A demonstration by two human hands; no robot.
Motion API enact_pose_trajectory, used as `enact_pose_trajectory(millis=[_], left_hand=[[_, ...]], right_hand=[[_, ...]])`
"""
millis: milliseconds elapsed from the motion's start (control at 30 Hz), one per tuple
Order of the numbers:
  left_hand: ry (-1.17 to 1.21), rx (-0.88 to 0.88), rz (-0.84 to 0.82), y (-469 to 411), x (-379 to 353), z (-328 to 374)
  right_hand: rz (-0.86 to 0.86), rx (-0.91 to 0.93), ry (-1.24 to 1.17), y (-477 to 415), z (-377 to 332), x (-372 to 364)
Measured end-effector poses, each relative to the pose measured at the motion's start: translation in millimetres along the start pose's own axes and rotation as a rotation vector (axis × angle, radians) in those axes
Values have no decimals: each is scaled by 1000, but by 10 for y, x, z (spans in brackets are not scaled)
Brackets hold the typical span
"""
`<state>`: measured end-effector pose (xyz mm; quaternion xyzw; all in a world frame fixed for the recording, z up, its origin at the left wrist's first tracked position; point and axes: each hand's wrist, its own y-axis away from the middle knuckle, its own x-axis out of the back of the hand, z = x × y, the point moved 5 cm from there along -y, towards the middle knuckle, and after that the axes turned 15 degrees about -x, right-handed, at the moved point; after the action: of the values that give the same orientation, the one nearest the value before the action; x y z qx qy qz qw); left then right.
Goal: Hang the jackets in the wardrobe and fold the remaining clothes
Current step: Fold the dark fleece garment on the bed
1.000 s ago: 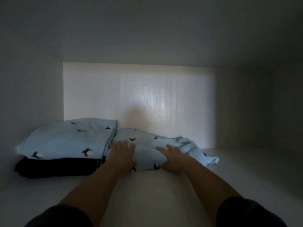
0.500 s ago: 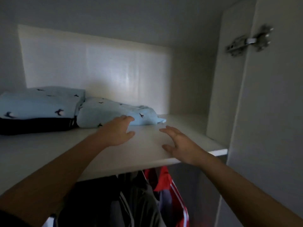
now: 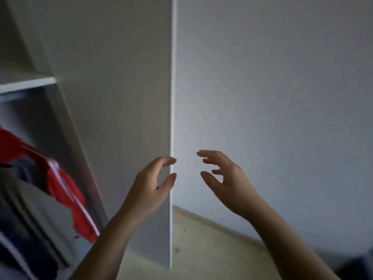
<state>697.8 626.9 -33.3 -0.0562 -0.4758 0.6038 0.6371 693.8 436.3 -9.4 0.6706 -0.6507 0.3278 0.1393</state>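
The white wardrobe door [image 3: 121, 98] stands open edge-on in front of me. My left hand [image 3: 153, 184] hovers at the door's free edge [image 3: 172, 118] with fingers loosely curved, holding nothing. My right hand [image 3: 224, 178] is raised just right of that edge, fingers spread and relaxed, empty too. Inside the wardrobe at the lower left hang a red jacket [image 3: 64, 186] and a grey jacket [image 3: 40, 215], with darker garments beside them. The folded clothes on the shelf are out of view.
A white shelf edge [image 3: 28, 84] shows at the upper left. A plain wall [image 3: 282, 118] fills the right side. Light wooden floor [image 3: 212, 249] lies below, with a dark blurred object [image 3: 359, 267] at the bottom right corner.
The view swung right and down, away from the shelf with the folded blue clothes. Both hands left the shelf and now float by the door's edge.
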Motion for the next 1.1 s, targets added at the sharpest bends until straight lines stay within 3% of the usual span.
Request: enact_pose_trajectory(millis=[167,267,467,833,1100], left_hand=[[354,-12,-121,-301,-1537,867],[461,-146,-310,-462,-2374,1457],[610,-296,-497,-716,-3919,2371],[850,-438,-723,-1629,-6712,4018],[918,-451,-913,-1487,-8459,5117]], right_hand=[[305,-277,42,830,968,1242],[452,-412,52,1329,1447,1852],[691,-616,81,2147,2351,2947],[1027,-858,-32,2808,4131,5138],[1132,-1030,-51,3819,5258,6189]])
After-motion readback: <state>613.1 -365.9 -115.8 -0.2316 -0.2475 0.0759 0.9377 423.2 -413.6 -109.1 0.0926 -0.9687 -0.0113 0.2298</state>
